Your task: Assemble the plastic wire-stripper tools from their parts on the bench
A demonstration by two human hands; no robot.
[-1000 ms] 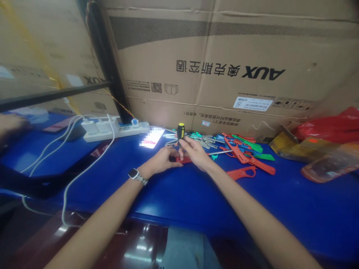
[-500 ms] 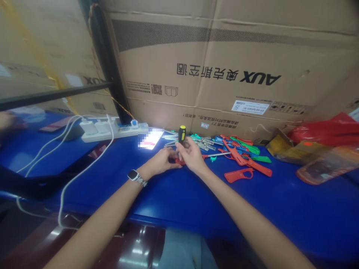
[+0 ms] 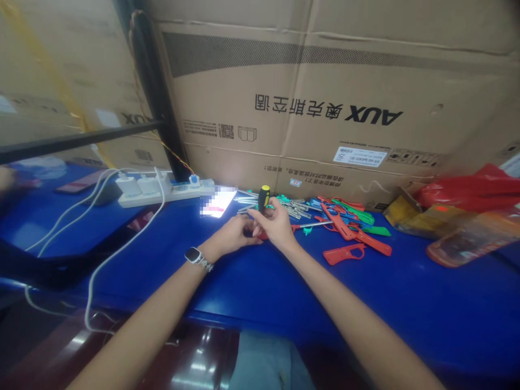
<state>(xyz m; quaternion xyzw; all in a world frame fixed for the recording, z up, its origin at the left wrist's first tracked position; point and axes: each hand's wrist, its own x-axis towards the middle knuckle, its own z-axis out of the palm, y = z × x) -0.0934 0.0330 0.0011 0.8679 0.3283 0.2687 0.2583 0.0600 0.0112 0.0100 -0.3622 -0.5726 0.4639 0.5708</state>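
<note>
My right hand is closed around a screwdriver with a black and yellow handle, held upright with its tip pointing down. My left hand, with a watch on its wrist, presses a red plastic part onto the blue table; the part is mostly hidden under both hands. To the right lies a pile of red, green and blue toy-gun-shaped plastic pieces, with small metal rods and screws behind the hands.
A lit phone lies left of the hands. A white power strip with chargers and cables sits further left. Big cardboard boxes wall the back. Red and orange bags lie at right. Another person's hand shows at far left.
The hands stay on the red part with the screwdriver upright; the right hand's fingers have shifted a little on the handle. The view has drifted slightly.
</note>
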